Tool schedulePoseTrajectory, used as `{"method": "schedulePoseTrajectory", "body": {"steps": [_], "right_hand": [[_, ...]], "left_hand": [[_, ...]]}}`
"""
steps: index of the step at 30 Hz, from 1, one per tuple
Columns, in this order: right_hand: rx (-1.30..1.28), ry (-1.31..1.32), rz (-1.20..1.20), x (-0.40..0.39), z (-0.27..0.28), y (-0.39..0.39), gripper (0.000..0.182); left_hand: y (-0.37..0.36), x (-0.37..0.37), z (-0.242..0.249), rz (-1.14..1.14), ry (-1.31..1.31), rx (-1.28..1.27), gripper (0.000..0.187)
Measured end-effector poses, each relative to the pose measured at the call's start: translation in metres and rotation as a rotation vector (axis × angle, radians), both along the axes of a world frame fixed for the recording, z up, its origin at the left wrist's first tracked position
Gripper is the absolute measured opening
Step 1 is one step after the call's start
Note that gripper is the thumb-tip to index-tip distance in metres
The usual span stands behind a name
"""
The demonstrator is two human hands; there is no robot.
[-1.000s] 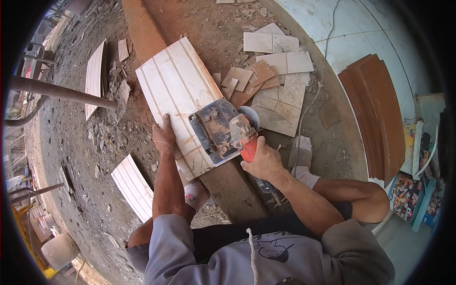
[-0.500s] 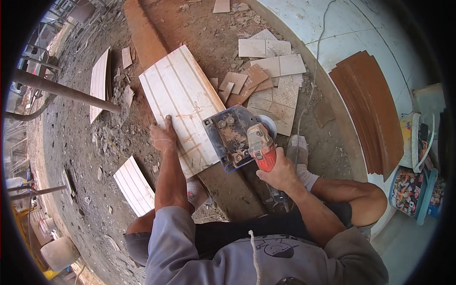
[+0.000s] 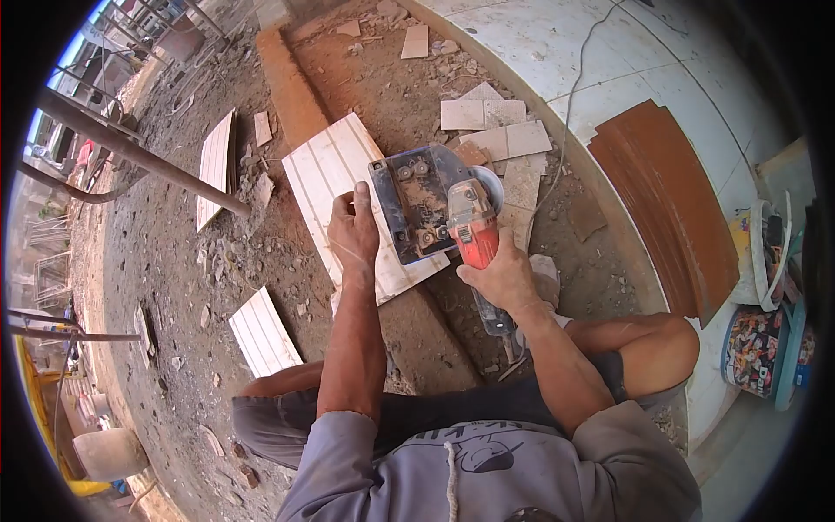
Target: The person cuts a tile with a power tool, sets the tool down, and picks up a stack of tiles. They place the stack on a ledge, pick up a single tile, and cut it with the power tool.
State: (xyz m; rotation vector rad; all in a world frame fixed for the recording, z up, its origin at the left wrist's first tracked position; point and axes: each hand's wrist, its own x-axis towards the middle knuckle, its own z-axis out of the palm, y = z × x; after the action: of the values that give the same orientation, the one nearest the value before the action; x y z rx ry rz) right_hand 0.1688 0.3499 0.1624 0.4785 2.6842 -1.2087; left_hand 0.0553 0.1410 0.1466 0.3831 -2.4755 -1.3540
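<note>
Item: red-and-grey angle grinder with dark lower body [image 3: 477,248], at the centre of the frame, held by its red body in the closed right hand [image 3: 507,277]. Attached: dusty dark metal base plate [image 3: 419,193], lapped over the right edge of a white, brown-striped rectangular tile [image 3: 323,158]; whether rested or raised cannot be told. Pale round disc [image 3: 493,188], seen beyond that edge; whether turning cannot be told.

Left hand [image 3: 353,233]: half curled, thumb extended, over the tile beside the plate; whether pressed down cannot be told.

Hazards, as judged: the plate could be tipped by its overhang; the tile could be slid or rocked on the long earthen-brown beam [image 3: 426,348] if left unpinned; the left hand could be knocked by a shifted plate; the foot [image 3: 545,278], just below the disc in the frame, could be endangered by a slip.

Edges and room: the tile's upper left is left uncovered. Rightward room is narrowed by broken pale tiles [image 3: 504,139] and a thin grey cable [image 3: 565,130], which could be snagged. Wider ground is offered at lower left, around a smaller white striped piece [image 3: 263,331]; at far left, a long brown pipe [image 3: 148,157] is set slantwise.
</note>
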Motion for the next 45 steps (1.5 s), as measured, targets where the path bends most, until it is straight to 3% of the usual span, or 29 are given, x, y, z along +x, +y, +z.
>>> {"method": "schedulePoseTrajectory", "body": {"steps": [9,10,11,13,15,19,23,27,29,30,31,34,35,37,38,41,42,43,45], "right_hand": [[0.001,0.032,0.075,0.008,0.007,-0.004,0.075],[0.002,0.035,0.073,0.009,0.006,-0.004,0.075],[-0.07,0.042,0.087,0.011,0.001,-0.006,0.076],[-0.142,0.052,0.105,0.008,-0.008,-0.007,0.077],[-0.372,0.039,0.036,0.006,-0.022,-0.012,0.077],[-0.393,0.056,-0.028,0.007,-0.031,-0.025,0.077],[-0.478,0.145,0.07,0.004,-0.049,-0.026,0.077],[-0.61,0.177,0.103,0.005,-0.051,-0.022,0.076],[-0.738,0.067,0.25,0.005,-0.038,-0.011,0.079],[-0.974,0.091,0.27,0.007,-0.029,-0.008,0.079],[-0.973,0.1,0.258,0.009,-0.033,-0.006,0.079],[-1.518,-0.337,0.414,0.02,-0.025,-0.001,0.07],[-1.517,-0.33,0.416,0.02,-0.016,0.0,0.07],[-1.858,-0.427,0.605,0.019,-0.007,-0.005,0.07],[-1.97,-0.392,0.616,0.02,-0.005,-0.013,0.069],[-2.059,-0.458,0.664,0.023,0.007,-0.027,0.079],[-1.986,-0.41,0.651,0.025,0.016,-0.031,0.069],[-1.919,-0.353,0.628,0.026,0.028,-0.031,0.059],[-1.808,-0.327,0.603,0.034,0.044,-0.031,0.058]], "left_hand": [[0.031,0.019,0.045,0.066,-0.096,-0.391,0.055],[0.031,0.019,0.038,0.05,-0.039,-0.237,0.047],[0.029,0.018,0.033,0.048,-0.035,-0.236,0.047],[0.026,0.018,0.031,0.005,0.188,0.005,0.037],[0.023,0.025,0.028,0.005,0.191,0.028,0.033],[0.009,0.022,0.016,0.008,0.194,0.109,0.029],[-0.004,0.023,0.006,-0.011,0.265,0.189,0.028],[-0.01,0.024,0.031,-0.08,0.196,0.422,0.021],[-0.01,0.027,0.056,-0.115,0.166,0.577,0.019],[-0.009,0.029,0.07,-0.13,0.183,0.581,0.019],[-0.009,0.029,0.082,-0.145,0.201,0.584,0.02],[-0.017,0.027,0.105,-0.252,0.246,0.656,0.024],[-0.018,0.026,0.112,-0.257,0.25,0.656,0.024],[-0.023,0.026,0.122,-0.18,0.225,0.837,0.024],[-0.027,0.023,0.119,-0.252,0.249,0.914,0.025],[-0.029,0.015,0.12,-0.181,0.232,1.032,0.026],[-0.036,0.005,0.109,-0.262,0.21,1.105,0.029],[-0.031,0.002,0.107,-0.188,0.204,1.067,0.032],[-0.027,-0.006,0.093,-0.095,0.163,1.033,0.036]]}}
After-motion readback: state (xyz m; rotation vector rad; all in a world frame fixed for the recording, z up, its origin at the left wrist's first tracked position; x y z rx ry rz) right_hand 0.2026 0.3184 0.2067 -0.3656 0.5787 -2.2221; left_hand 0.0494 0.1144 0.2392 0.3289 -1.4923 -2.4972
